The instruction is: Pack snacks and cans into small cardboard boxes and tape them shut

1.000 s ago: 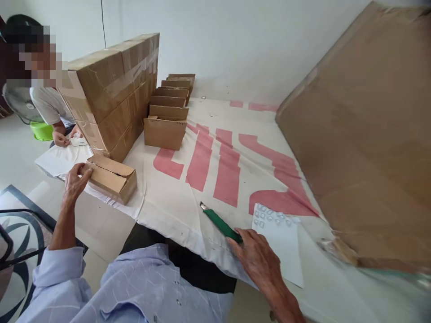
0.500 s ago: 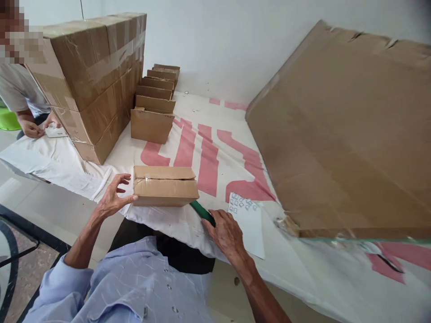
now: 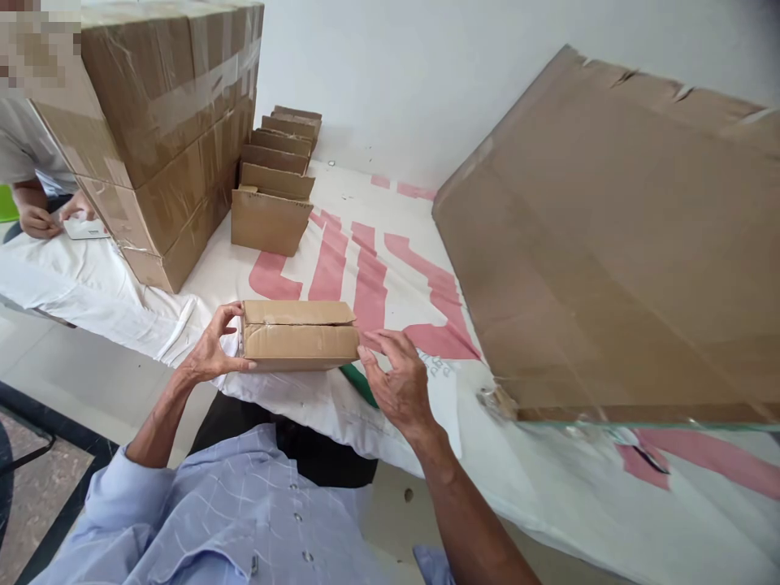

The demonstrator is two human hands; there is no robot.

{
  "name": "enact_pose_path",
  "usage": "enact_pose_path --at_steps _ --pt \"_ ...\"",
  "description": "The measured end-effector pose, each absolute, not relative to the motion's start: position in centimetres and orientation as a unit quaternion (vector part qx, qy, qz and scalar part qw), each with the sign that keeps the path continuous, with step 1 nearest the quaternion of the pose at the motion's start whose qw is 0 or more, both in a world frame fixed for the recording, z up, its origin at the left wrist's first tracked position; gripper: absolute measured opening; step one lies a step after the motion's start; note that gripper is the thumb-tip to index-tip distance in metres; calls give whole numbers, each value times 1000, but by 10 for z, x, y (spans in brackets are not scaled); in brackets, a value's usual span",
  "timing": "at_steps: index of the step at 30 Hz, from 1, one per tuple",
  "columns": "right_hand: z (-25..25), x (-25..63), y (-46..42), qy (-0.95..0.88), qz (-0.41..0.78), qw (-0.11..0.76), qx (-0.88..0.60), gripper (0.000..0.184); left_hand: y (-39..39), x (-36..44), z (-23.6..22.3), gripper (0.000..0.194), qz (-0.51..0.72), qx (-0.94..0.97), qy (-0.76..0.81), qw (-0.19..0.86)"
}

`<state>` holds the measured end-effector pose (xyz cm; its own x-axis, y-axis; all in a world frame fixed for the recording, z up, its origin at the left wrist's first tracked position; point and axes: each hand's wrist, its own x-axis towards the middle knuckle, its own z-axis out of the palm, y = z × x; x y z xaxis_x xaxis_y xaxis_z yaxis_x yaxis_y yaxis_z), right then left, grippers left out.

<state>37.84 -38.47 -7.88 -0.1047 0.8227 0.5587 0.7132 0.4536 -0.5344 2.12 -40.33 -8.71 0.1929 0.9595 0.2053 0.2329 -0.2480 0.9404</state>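
A small cardboard box [image 3: 298, 341] lies lengthwise in front of me near the table's front edge, its two top flaps meeting at a narrow seam. My left hand [image 3: 213, 349] grips its left end, thumb along the near lower edge and fingertips at the far corner. At the right end, my right hand [image 3: 399, 378] has its fingers stretched out, thumb and fingertips at or against the box's end. The green handle of a utility knife [image 3: 359, 386] shows beside the right hand; the box hides its blade end. A white paper sheet with small drawn marks [image 3: 448, 406] is partly behind that hand.
Taped cartons [image 3: 164, 154] are stacked at the left. Beside them, several open small boxes [image 3: 271, 219] stand in a row toward the wall. A large cardboard carton [image 3: 609, 244] stands at the right. Behind the stack, another person's hands [image 3: 42, 219] hold a small white box [image 3: 85, 227].
The small box came from the left to in front of me, partly over the knife. My right hand left the knife handle and rose to the box's right end. My view turned right.
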Motion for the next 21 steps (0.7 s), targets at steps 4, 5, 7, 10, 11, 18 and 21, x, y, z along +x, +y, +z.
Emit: enact_pose_path --at_steps 4,5,7,10,11,18,21 --pt "-55 366 -375 -770 94 409 -481 23 -408 23 -88 80 431 677 454 387" --pt "-49 360 -373 -784 93 402 -463 22 -409 23 -89 80 428 683 453 380" --pt "-37 346 -371 -820 90 378 -421 20 -410 22 -90 84 424 695 452 366" --pt "-23 321 -368 -869 95 309 -374 18 -412 21 -93 91 418 705 451 353" --pt "-20 313 -367 -881 94 282 -369 17 -413 20 -93 92 416 707 451 351" --pt "-16 281 -369 -895 113 233 -364 11 -414 20 -95 93 410 711 455 345" --pt "-20 277 -372 -891 117 243 -366 18 -414 22 -92 94 410 717 452 339"
